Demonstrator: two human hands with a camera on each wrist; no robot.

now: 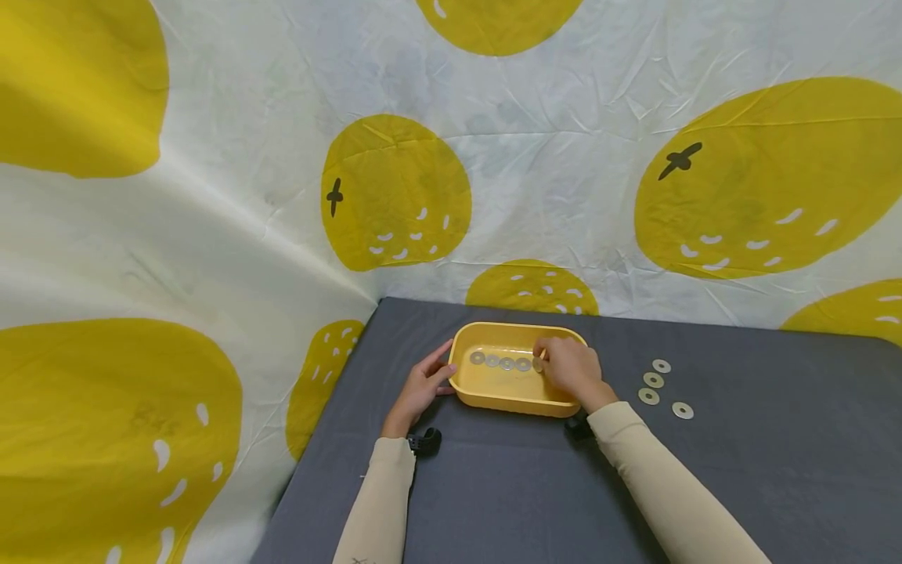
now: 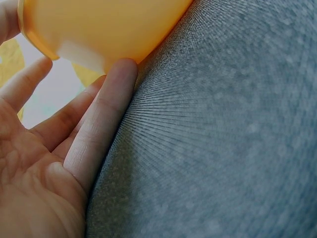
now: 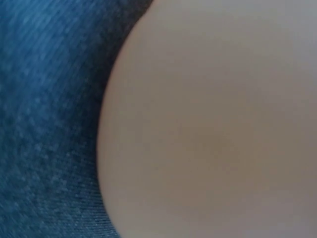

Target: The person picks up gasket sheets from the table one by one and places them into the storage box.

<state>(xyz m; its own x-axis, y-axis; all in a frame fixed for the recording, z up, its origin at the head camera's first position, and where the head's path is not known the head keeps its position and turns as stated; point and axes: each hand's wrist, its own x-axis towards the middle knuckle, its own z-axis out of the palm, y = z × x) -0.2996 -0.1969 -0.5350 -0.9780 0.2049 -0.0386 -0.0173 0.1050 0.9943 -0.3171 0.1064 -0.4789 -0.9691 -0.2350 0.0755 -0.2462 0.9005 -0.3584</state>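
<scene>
A yellow plastic tray [image 1: 517,405] stands on the dark cloth, with several flat metal washers [image 1: 502,365] in a row inside it. My left hand [image 1: 420,392] is at the tray's left end, thumb at the rim. In the left wrist view, its fairly straight fingers [image 2: 94,129] reach to the tray's outer wall [image 2: 109,34]. My right hand [image 1: 572,368] reaches over the right side of the tray. Its fingertips pinch a washer [image 1: 537,366] at the right end of the row, partly hidden by the fingers. Blurred skin fills most of the right wrist view.
Several more washers [image 1: 649,389] lie on the table to the right of the tray, one of them apart from the others. A dark grey cloth [image 1: 493,493] covers the table. White fabric with yellow fruit shapes [image 1: 550,196] hangs behind and at the left.
</scene>
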